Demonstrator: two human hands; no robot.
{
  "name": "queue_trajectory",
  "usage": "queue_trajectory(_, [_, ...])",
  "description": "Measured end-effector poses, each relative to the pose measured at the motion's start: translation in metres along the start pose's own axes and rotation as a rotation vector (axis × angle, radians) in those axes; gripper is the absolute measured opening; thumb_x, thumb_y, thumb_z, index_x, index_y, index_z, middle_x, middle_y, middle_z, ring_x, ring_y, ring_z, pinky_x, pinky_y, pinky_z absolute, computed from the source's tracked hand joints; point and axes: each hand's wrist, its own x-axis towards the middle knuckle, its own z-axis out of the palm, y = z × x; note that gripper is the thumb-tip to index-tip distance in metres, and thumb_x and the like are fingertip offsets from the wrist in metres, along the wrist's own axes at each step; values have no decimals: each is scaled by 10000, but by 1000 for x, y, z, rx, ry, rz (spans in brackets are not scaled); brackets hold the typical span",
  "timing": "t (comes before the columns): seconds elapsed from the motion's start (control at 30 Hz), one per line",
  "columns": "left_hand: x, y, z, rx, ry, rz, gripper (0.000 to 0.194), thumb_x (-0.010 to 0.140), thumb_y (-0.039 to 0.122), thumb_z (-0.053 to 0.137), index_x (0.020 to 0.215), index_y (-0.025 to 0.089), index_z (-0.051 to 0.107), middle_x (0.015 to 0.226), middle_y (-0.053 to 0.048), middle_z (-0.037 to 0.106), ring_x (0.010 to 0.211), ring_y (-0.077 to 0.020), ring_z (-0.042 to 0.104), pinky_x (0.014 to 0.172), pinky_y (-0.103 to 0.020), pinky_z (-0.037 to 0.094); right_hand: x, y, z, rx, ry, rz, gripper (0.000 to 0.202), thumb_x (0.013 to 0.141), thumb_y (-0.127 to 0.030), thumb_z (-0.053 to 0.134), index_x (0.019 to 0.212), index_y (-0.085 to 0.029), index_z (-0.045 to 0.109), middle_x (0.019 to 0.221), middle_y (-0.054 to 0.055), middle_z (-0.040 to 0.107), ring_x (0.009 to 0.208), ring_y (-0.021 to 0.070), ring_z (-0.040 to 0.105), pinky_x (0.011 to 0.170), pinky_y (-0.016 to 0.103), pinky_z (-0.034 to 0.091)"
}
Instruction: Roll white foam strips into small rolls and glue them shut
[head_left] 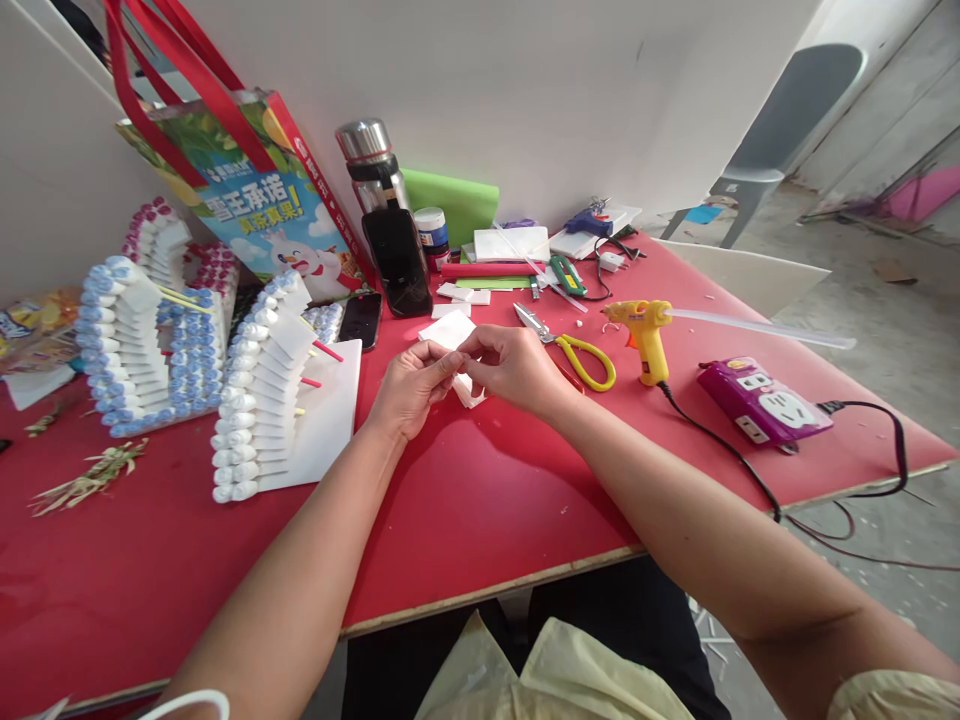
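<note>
Over the middle of the red table [480, 500], my left hand [417, 388] and my right hand [511, 368] meet fingertip to fingertip. Both are closed in a pinch, and whatever lies between the fingers is too small to make out. Small white paper pieces [471, 392] lie just under and behind the fingers. Beyond my right hand rest yellow-handled scissors [589, 362]. A white fan-shaped model [251, 420] on a white board stands left of my left hand.
A yellow glue gun [646, 340] and a purple power strip [769, 405] with cords are at the right. Behind stand a steel flask [367, 160], a black phone [397, 260] and a jar [432, 235]. A blue-and-white model [131, 350] and a printed bag [262, 200] occupy the left.
</note>
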Motion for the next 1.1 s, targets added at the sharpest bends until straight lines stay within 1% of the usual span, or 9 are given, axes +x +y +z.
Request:
queue_trajectory(0.13, [0, -1, 0, 130, 44, 132, 305, 628, 305, 895, 700, 143, 648, 577, 29, 580, 482, -47, 438, 471, -183, 335, 0, 2, 2, 144, -39, 30, 75, 871, -211, 592, 843, -175, 651, 606, -4, 661, 544, 145, 657, 560, 249, 501])
queue_trajectory(0.3, [0, 0, 1, 243, 57, 182, 271, 634, 297, 885, 747, 145, 692, 667, 0, 639, 577, -88, 523, 558, -216, 405, 2, 8, 6, 162, 34, 50, 59, 840, -169, 615, 782, -168, 626, 572, 0, 652, 515, 154, 673, 539, 245, 531])
queue_trajectory(0.43, [-2, 2, -1, 317, -39, 151, 274, 728, 350, 822, 886, 147, 727, 680, -9, 637, 519, -82, 502, 524, -225, 388, 5, 15, 3, 148, 51, 81, 87, 844, -208, 642, 771, -161, 643, 583, 16, 665, 508, 153, 675, 487, 224, 525])
queue_trajectory(0.57, [-2, 2, -6, 360, -126, 123, 254, 816, 384, 741, 914, 149, 735, 713, -35, 651, 534, -98, 534, 528, -237, 405, 10, 18, -4, 230, -24, 200, 134, 801, -251, 719, 747, -140, 666, 579, 36, 678, 483, 161, 665, 450, 239, 546])
queue_trajectory(0.73, [0, 2, -12, 260, -100, -54, 237, 746, 352, 804, 828, 139, 739, 669, -16, 608, 514, -64, 463, 481, -204, 342, 13, 15, -10, 420, -95, 353, 221, 690, -268, 828, 712, -112, 672, 667, 72, 727, 459, 129, 631, 418, 226, 536])
queue_trajectory(0.83, [0, 2, -11, 105, -169, -187, 228, 737, 318, 815, 826, 124, 734, 725, -32, 635, 510, -39, 456, 475, -179, 334, 13, 11, -12, 508, -108, 406, 178, 682, -212, 808, 683, -116, 658, 628, 53, 712, 425, 105, 587, 380, 203, 488])
queue_trajectory(0.93, [0, 0, -6, -2, -221, -270, 198, 750, 263, 803, 849, 112, 722, 744, -48, 653, 494, -29, 461, 453, -155, 334, 13, 9, -13, 499, -103, 422, 163, 693, -175, 780, 650, -126, 631, 550, 21, 666, 374, 87, 531, 343, 191, 420])
queue_trajectory(1.0, [0, 0, -4, -75, -222, -305, 160, 755, 211, 786, 838, 100, 708, 738, -54, 651, 478, -25, 459, 444, -143, 350, 13, 9, -13, 492, -96, 418, 206, 702, -212, 797, 638, -130, 618, 522, 12, 642, 350, 77, 496, 326, 188, 372])
queue_trajectory(1.1, [1, 0, -3, -233, -226, -370, 73, 793, 148, 709, 801, 86, 672, 680, -34, 605, 403, 0, 373, 389, -126, 310, 13, 10, -12, 577, -80, 409, 320, 762, -396, 791, 672, -130, 636, 533, 10, 628, 338, 55, 446, 323, 189, 323])
